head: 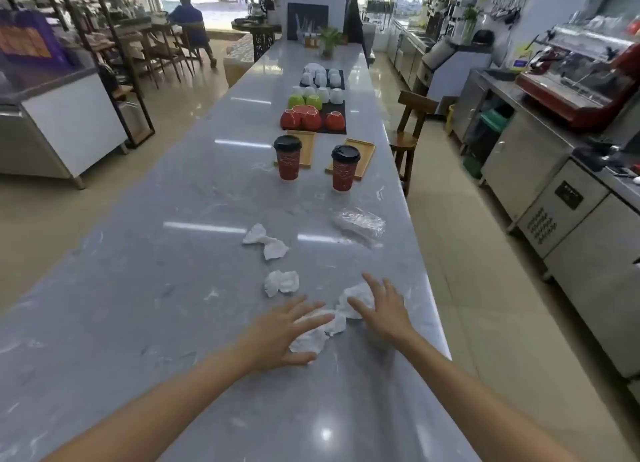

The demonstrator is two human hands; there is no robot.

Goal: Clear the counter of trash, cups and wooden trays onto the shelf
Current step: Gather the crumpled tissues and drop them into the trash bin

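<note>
On the long grey marble counter (173, 288), crumpled white tissues lie near me. My left hand (280, 333) is spread flat over one tissue (311, 340). My right hand (381, 306) rests with its fingers apart on another tissue (356, 297). Two more wads lie farther out: a small one (281, 283) and a twisted one (265, 240). A crumpled clear plastic wrapper (360, 223) sits to the right. Beyond stand two red paper cups with black lids, the left cup (288, 157) and the right cup (345, 167), each in front of a wooden tray: the left tray (306, 148) and the right tray (362, 157).
Red, green and white ceramic cups (313, 115) stand upside down on dark mats farther along the counter. A wooden chair (408, 132) stands by the counter's right edge. Steel cabinets (540, 191) and a red espresso machine (585, 81) line the right side. A person sits far back on the left.
</note>
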